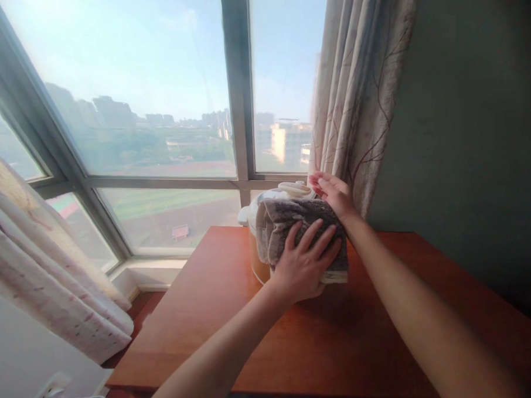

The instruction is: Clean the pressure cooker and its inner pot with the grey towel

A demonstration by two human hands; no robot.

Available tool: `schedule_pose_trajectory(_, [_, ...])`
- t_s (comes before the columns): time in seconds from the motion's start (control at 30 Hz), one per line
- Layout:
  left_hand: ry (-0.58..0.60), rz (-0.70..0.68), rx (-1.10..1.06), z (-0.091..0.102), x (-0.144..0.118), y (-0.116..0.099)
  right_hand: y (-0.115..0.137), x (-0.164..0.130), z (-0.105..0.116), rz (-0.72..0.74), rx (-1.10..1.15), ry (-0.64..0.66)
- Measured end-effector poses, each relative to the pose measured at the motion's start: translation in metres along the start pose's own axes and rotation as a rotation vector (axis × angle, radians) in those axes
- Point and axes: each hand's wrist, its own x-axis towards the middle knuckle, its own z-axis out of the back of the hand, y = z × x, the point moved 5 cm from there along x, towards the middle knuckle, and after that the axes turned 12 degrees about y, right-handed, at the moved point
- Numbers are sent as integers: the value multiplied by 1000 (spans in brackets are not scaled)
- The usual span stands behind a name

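A rounded pot-like appliance (258,260) with a tan body, a white top and a pale side lug stands on the table near the window. A folded grey-brown plush cloth (273,223) covers much of its near side. My left hand (304,262) holds this cloth against the appliance, fingers spread over it. On the appliance's top sits a cream raised part (294,188). Beside it, at the upper right corner of the cloth, my right hand (334,193) is raised with its fingers extended and nothing visible in them. The appliance's front is hidden by the cloth.
The reddish-brown wooden table (206,337) has its near edge below my forearms. Behind it are a large framed window (155,100) and a patterned curtain (358,80). Another curtain (46,271) hangs at left. A white plug with a cord (55,386) shows at lower left.
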Motion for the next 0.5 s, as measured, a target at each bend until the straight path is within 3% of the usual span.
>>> schedule_pose_trajectory(0.3, [93,-312,43,-4,-23,8,8,-43,6,72,-237,56])
schedule_pose_trajectory(0.5, [43,-458,37,-24,-60,14,7,-50,11,89,-223,19])
